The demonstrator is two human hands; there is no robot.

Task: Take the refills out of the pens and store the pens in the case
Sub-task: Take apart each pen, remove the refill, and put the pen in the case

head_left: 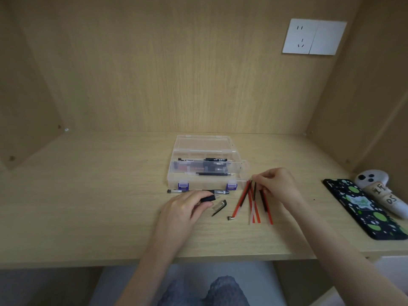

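Observation:
A clear plastic case (pixel 176 180) with purple latches stands open mid-desk, holding pens and black refills. Right of it several red and black refills (pixel 254 202) lie fanned on the desk. My right hand (pixel 276 184) rests over their top ends, fingertips pinched on one refill's tip. My left hand (pixel 185 208) grips a black-gripped pen barrel (pixel 209 198) in front of the case. A clear pen (pixel 176 191) lies along the case's front wall. Next to my left hand lie a pen cap (pixel 219 206) and a small pen tip piece (pixel 230 218).
A phone in a green-dotted dark cover (pixel 364 208) and a white controller (pixel 379 191) lie at the right end of the desk. A wall socket (pixel 313 37) is on the back panel. The desk's front edge runs just below my forearms.

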